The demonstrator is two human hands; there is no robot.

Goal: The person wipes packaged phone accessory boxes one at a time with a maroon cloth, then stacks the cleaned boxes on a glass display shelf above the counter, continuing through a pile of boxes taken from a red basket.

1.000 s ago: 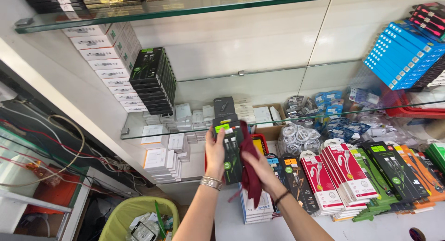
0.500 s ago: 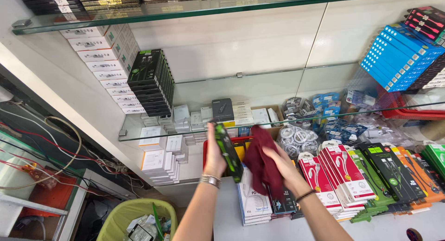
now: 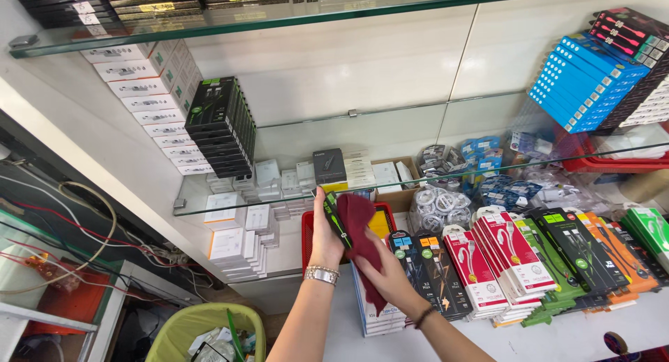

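I see a white wall unit with glass shelves (image 3: pixel 390 177) filling most of the view. The top shelf carries flat dark boxes, and below it white boxes (image 3: pixel 143 101) climb the left side next to a stack of black boxes with green labels (image 3: pixel 221 128). On the right, a leaning stack of blue boxes (image 3: pixel 584 80) sits on the glass above a red tray (image 3: pixel 613 161). Small white cartons and a cardboard box (image 3: pixel 401 188) line the middle shelf, with bagged coils of white cable (image 3: pixel 439 205) just right of them.

Lower down, the white worktop (image 3: pixel 578 337) holds rows of packaged cables in red-and-white, black, green and orange cards (image 3: pixel 529 254). A yellow-green bin (image 3: pixel 202 330) stands at the lower left, beside loose wires along the wall.

My left hand (image 3: pixel 324 233), with a metal watch at the wrist, is closed around a slim black package with a green label (image 3: pixel 336 219), holding it upright in front of a red basket (image 3: pixel 380 219), just under the middle glass shelf. My right hand (image 3: pixel 387 275) grips a dark red cloth (image 3: pixel 362 240), pressed against the face of that package; the cloth hangs down over a stack of packages below.
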